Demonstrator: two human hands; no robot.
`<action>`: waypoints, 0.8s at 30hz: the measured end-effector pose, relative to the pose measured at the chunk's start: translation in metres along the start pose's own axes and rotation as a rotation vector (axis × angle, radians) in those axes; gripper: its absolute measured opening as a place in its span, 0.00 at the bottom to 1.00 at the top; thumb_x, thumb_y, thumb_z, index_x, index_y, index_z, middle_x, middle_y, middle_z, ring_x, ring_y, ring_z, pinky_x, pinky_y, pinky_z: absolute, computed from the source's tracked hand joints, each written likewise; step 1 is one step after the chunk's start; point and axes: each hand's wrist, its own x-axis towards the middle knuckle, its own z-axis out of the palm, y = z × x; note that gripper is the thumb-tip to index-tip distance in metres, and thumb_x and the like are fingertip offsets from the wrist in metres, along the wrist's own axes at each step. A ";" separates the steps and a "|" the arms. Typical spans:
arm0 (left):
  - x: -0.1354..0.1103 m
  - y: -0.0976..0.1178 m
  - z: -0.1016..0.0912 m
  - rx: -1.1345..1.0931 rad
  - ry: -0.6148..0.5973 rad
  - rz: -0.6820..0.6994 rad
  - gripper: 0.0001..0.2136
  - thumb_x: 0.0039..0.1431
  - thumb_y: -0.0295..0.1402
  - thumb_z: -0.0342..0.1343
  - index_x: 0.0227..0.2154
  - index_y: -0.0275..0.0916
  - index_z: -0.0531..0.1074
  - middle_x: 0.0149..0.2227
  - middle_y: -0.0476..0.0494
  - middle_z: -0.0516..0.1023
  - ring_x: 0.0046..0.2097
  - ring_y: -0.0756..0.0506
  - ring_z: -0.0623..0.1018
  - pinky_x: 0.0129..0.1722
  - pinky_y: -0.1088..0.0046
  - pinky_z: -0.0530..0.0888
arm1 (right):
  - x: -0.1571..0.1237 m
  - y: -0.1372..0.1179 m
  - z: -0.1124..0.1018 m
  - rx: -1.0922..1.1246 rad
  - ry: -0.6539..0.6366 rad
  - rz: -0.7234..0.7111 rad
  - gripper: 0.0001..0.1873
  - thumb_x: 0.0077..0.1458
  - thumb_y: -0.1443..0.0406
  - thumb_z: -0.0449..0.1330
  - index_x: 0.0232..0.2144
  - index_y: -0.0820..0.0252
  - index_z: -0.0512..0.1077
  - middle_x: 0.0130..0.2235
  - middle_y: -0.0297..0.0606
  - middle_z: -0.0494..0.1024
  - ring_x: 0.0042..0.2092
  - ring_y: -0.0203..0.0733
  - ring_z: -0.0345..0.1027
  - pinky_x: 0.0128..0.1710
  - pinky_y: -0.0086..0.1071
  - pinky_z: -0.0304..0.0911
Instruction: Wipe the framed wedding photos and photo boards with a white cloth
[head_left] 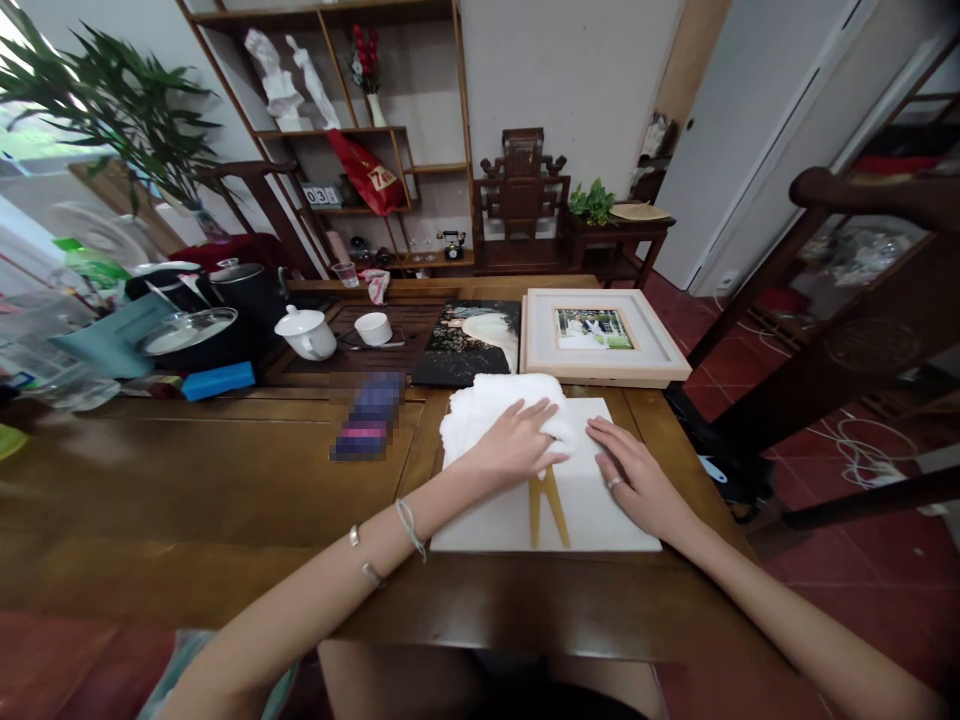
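My left hand [516, 440] lies on a white cloth [491, 405], fingers stretched flat and pressing it onto a white board [600, 520] that lies flat on the wooden table [225, 490]. My right hand [637, 480], a ring on one finger, rests open and flat on the board just right of the cloth. A yellow wooden stand leg [547, 510] lies on the board between my two hands, partly under my left hand.
Behind the board lie a white framed photo [600, 335] and a dark photo print [469, 340]. A white teapot [307, 333], a cup [373, 327], pots and a blue block [219, 380] stand at the left. A dark wooden chair arm [862, 190] rises at the right.
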 end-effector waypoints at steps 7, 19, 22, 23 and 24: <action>-0.020 0.066 -0.006 0.159 0.135 0.195 0.17 0.64 0.40 0.49 0.37 0.34 0.79 0.56 0.28 0.69 0.58 0.31 0.68 0.55 0.49 0.62 | -0.002 0.005 0.000 0.024 -0.020 0.001 0.22 0.61 0.68 0.45 0.57 0.55 0.62 0.60 0.46 0.64 0.63 0.49 0.54 0.61 0.53 0.53; -0.027 0.077 -0.008 0.125 0.148 0.059 0.17 0.65 0.42 0.48 0.36 0.38 0.79 0.56 0.33 0.70 0.58 0.37 0.69 0.53 0.57 0.66 | 0.000 0.004 0.001 0.039 -0.010 0.004 0.21 0.61 0.67 0.45 0.55 0.58 0.64 0.59 0.48 0.65 0.63 0.49 0.55 0.61 0.52 0.53; -0.002 0.058 -0.003 0.134 0.091 -0.035 0.17 0.64 0.42 0.49 0.37 0.36 0.79 0.55 0.30 0.71 0.57 0.36 0.70 0.52 0.57 0.68 | 0.000 0.006 0.001 0.036 -0.017 -0.015 0.23 0.60 0.69 0.45 0.56 0.57 0.63 0.59 0.47 0.65 0.63 0.49 0.55 0.60 0.53 0.53; 0.002 0.058 -0.003 0.153 0.085 -0.055 0.17 0.64 0.42 0.50 0.37 0.34 0.79 0.55 0.29 0.71 0.57 0.36 0.70 0.52 0.56 0.68 | 0.000 0.006 0.000 0.037 -0.022 -0.020 0.23 0.59 0.70 0.45 0.56 0.57 0.63 0.59 0.47 0.65 0.63 0.49 0.54 0.60 0.53 0.53; 0.003 0.062 -0.003 0.180 0.088 -0.066 0.17 0.64 0.41 0.50 0.38 0.34 0.78 0.55 0.28 0.70 0.56 0.35 0.71 0.52 0.56 0.68 | 0.000 0.006 0.000 0.039 -0.028 -0.021 0.23 0.59 0.70 0.45 0.56 0.57 0.63 0.59 0.47 0.65 0.63 0.49 0.54 0.60 0.53 0.53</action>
